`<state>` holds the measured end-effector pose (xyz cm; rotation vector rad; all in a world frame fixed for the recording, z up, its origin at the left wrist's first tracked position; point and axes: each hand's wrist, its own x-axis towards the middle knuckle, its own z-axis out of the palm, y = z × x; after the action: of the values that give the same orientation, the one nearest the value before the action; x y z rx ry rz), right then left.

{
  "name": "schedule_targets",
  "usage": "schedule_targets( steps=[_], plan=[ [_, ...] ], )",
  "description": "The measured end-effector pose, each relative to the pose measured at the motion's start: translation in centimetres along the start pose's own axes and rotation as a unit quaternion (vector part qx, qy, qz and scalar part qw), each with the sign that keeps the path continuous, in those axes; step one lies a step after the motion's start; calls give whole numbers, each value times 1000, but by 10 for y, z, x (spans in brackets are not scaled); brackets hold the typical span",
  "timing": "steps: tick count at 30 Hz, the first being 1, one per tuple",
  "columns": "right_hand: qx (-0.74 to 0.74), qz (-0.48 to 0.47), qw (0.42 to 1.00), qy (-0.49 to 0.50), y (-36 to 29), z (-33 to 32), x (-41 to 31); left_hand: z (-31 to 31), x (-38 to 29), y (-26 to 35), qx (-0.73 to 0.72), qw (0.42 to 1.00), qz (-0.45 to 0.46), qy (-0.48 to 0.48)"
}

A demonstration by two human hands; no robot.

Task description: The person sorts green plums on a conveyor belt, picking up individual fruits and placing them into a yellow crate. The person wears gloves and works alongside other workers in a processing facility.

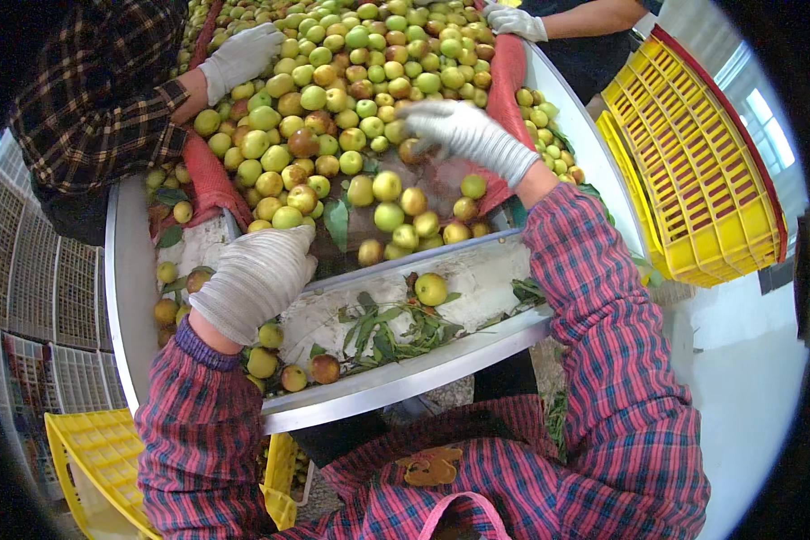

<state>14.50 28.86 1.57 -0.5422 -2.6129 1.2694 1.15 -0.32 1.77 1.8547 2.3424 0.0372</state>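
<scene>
My left hand [260, 280], in a white knit glove, rests at the near left edge of a heap of jujubes [287, 158], its fingers curled and partly hidden; whether it holds a fruit cannot be told. Over the right part of the heap my right hand [469, 135], gloved too and slightly blurred, reaches left with fingers spread, a reddish fruit under its fingertips. Between both hands, green-yellow and brown-red jujubes [388, 216] lie loosely on a dark wet surface beside a green leaf [336, 224]. Red mesh cloth [509, 81] edges the heap.
A near trough [472, 270] with a metal rim holds leafy sprigs [385, 331] and stray fruit. Co-workers' gloved hands touch the heap at upper left [243, 57] and upper right [516, 22]. Yellow plastic crates stand right [702, 169] and lower left [101, 452].
</scene>
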Motion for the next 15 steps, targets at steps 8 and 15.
schedule_targets(
  steps=[8,15],
  plan=[
    [-168,21,981,98,11,34,69,0,3,3,2,1000,-1,3],
    [-146,-50,983,-102,-34,56,12,1,4,2,-10,1000,19,15]
  ],
)
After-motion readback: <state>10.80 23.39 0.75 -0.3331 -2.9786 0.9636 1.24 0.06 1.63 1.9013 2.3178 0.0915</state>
